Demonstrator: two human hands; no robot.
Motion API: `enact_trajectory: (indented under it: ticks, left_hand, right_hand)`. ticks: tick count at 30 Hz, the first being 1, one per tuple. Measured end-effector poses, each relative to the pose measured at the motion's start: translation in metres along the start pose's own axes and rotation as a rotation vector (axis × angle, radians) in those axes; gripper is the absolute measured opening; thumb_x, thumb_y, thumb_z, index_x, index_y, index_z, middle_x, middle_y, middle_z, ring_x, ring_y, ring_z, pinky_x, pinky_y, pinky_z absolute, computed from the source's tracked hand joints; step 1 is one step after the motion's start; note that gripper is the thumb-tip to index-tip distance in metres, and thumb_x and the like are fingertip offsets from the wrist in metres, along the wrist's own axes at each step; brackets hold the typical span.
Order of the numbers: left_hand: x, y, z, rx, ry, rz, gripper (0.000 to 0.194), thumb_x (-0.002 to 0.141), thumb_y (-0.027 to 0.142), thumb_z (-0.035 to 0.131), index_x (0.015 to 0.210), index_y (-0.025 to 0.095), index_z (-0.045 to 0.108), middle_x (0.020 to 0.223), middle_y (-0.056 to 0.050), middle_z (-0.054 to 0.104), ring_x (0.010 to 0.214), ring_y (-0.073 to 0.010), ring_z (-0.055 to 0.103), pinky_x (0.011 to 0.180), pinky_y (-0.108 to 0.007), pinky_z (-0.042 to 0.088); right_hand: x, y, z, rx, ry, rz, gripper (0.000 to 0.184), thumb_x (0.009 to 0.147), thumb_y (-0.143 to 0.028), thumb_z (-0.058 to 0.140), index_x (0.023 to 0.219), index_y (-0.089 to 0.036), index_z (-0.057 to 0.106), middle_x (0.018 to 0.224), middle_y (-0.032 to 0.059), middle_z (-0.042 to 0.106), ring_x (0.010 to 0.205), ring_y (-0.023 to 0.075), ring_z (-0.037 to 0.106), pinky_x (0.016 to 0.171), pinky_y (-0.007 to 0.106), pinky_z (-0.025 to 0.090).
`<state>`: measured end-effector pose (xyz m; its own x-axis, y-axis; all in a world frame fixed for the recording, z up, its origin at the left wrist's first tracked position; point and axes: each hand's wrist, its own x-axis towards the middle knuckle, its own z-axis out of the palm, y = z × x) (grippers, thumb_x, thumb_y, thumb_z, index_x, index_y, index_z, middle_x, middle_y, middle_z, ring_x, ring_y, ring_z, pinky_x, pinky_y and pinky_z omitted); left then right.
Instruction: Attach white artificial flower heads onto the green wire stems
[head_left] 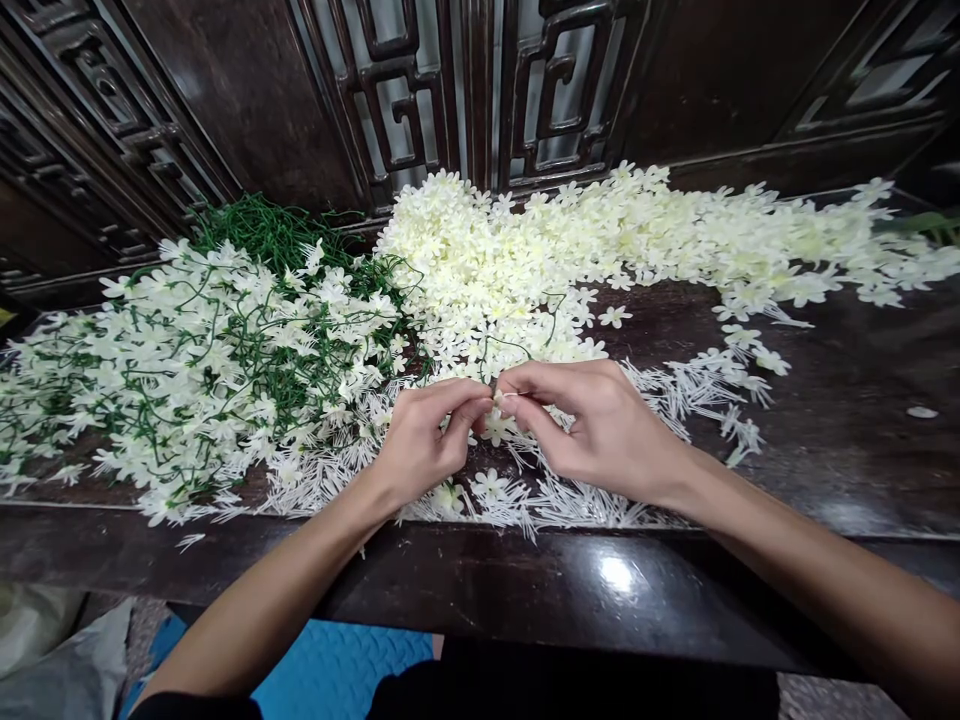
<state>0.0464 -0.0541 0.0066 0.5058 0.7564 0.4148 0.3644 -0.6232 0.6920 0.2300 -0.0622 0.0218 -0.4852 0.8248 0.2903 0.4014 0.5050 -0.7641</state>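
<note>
My left hand (431, 430) and my right hand (604, 425) meet at the middle of the bench, fingertips pinched almost together. A thin green stem (486, 352) rises from between the fingertips, its lower end hidden at my left hand's pinch. Between my right thumb and forefinger sits a tiny white flower piece (508, 396), mostly covered by the fingers. Just behind the hands lies a heap of loose cream artificial blossoms (480, 270). White stamen sprigs (577, 505) are scattered below and around the hands.
White flowers on green stems (225, 340) are piled at the left, with a tangle of bare green stems (262, 230) behind. Cream blossoms (735, 240) stretch far right. The dark wooden bench (847, 420) has a carved back (405, 90). A blue mat (345, 665) lies below.
</note>
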Motion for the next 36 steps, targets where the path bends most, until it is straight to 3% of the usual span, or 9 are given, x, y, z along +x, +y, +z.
enact_trajectory:
  ticks: [5, 10, 15, 19, 22, 25, 28, 30, 36]
  left_hand:
    - [0.001, 0.001, 0.0, 0.083, -0.027, 0.062, 0.02, 0.091, 0.012, 0.045, 0.082, 0.017, 0.062, 0.063, 0.0, 0.061, 0.053, -0.0093, 0.053, 0.048, -0.022, 0.044]
    - [0.007, 0.004, -0.005, -0.101, -0.039, -0.191, 0.015, 0.094, 0.021, 0.047, 0.092, 0.02, 0.062, 0.069, -0.001, 0.066, 0.05, -0.0081, 0.054, 0.043, -0.02, 0.041]
    - [0.012, -0.001, -0.014, -0.382, 0.148, -0.461, 0.016, 0.092, 0.026, 0.052, 0.107, 0.02, 0.053, 0.071, -0.002, 0.067, 0.055, -0.0104, 0.058, 0.044, -0.021, 0.045]
    - [0.013, -0.007, -0.018, -0.539, 0.238, -0.554, 0.018, 0.09, 0.029, 0.055, 0.102, 0.023, 0.043, 0.073, -0.001, 0.065, 0.057, -0.0101, 0.059, 0.043, -0.019, 0.044]
    - [0.014, -0.008, -0.019, -0.606, 0.26, -0.586, 0.023, 0.088, 0.029, 0.057, 0.102, 0.024, 0.04, 0.079, -0.002, 0.065, 0.062, -0.0114, 0.061, 0.038, -0.017, 0.04]
    - [0.015, -0.006, -0.02, -0.671, 0.282, -0.582, 0.029, 0.084, 0.022, 0.06, 0.103, 0.023, 0.038, 0.08, -0.002, 0.064, 0.067, -0.0123, 0.063, 0.041, -0.017, 0.045]
    - [0.015, -0.003, -0.02, -0.654, 0.28, -0.499, 0.033, 0.084, 0.017, 0.059, 0.107, 0.024, 0.036, 0.08, 0.0, 0.063, 0.073, -0.0129, 0.065, 0.064, -0.027, 0.058]
    - [0.015, -0.001, -0.019, -0.548, 0.264, -0.435, 0.036, 0.084, 0.017, 0.06, 0.111, 0.024, 0.037, 0.079, 0.001, 0.063, 0.077, -0.0142, 0.066, 0.078, -0.033, 0.058]
    - [0.011, 0.0, -0.013, -0.28, 0.127, -0.267, 0.027, 0.074, 0.018, 0.073, 0.099, 0.018, 0.063, 0.093, -0.005, 0.067, 0.082, -0.0154, 0.063, 0.076, -0.031, 0.057]
  right_hand:
    - [0.003, -0.001, -0.008, 0.256, -0.081, 0.225, 0.011, 0.085, -0.022, 0.055, 0.081, -0.015, 0.063, 0.069, 0.0035, 0.064, 0.055, 0.0117, 0.057, 0.045, 0.025, 0.049]
    - [0.01, 0.004, -0.018, 0.35, -0.037, 0.266, 0.016, 0.085, -0.031, 0.059, 0.087, -0.016, 0.062, 0.076, 0.005, 0.066, 0.06, 0.0127, 0.061, 0.054, 0.028, 0.053]
    - [0.012, 0.013, -0.023, 0.228, 0.06, 0.238, 0.022, 0.082, -0.037, 0.064, 0.091, -0.017, 0.063, 0.088, 0.0076, 0.066, 0.077, 0.0171, 0.064, 0.071, 0.037, 0.057]
    - [0.007, 0.021, -0.015, 0.048, -0.226, 0.164, 0.022, 0.084, -0.039, 0.063, 0.086, -0.018, 0.066, 0.081, 0.0051, 0.066, 0.07, 0.0162, 0.061, 0.062, 0.036, 0.056]
    - [0.003, 0.024, -0.004, -0.115, -0.344, 0.07, 0.024, 0.086, -0.037, 0.062, 0.097, -0.016, 0.066, 0.091, 0.0076, 0.065, 0.081, 0.0188, 0.062, 0.076, 0.043, 0.054]
    - [0.001, 0.025, 0.003, -0.222, -0.355, 0.027, 0.017, 0.09, -0.024, 0.055, 0.099, -0.015, 0.066, 0.092, 0.0085, 0.064, 0.085, 0.0196, 0.061, 0.079, 0.044, 0.053]
    - [0.002, 0.026, 0.002, -0.223, -0.34, 0.029, 0.016, 0.089, -0.018, 0.051, 0.095, -0.015, 0.066, 0.087, 0.0069, 0.064, 0.08, 0.0176, 0.061, 0.076, 0.042, 0.053]
    - [0.004, 0.025, -0.002, -0.186, -0.315, 0.043, 0.014, 0.088, -0.019, 0.051, 0.092, -0.016, 0.065, 0.087, 0.006, 0.065, 0.078, 0.0171, 0.061, 0.076, 0.042, 0.053]
    - [0.009, 0.017, -0.017, 0.084, -0.164, 0.13, 0.006, 0.082, -0.024, 0.06, 0.084, -0.019, 0.062, 0.082, 0.0032, 0.066, 0.075, 0.0164, 0.062, 0.072, 0.038, 0.053]
